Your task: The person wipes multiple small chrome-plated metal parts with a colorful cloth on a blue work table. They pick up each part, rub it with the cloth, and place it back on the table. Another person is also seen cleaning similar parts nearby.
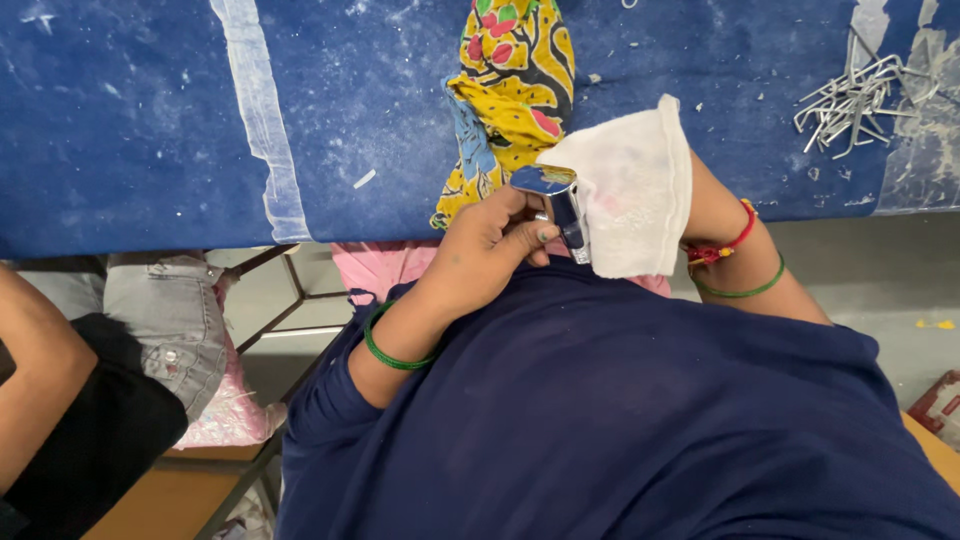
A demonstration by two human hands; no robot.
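My left hand (492, 250) is closed around a small shiny metal part (556, 205) with a chrome finish, held at the edge of the blue table (130, 130). My right hand is hidden under a white cloth (630, 195) that it presses against the metal part; only the wrist (735, 255) shows, with red and green bangles. A green bangle circles my left wrist. Both hands sit just above my dark blue garment (620, 410).
A yellow patterned fabric (510, 95) lies on the table beyond the hands. A pile of bent metal wire pieces (850, 100) lies at the far right. Another person's arm (35, 370) and grey clothing (170, 310) are at the left.
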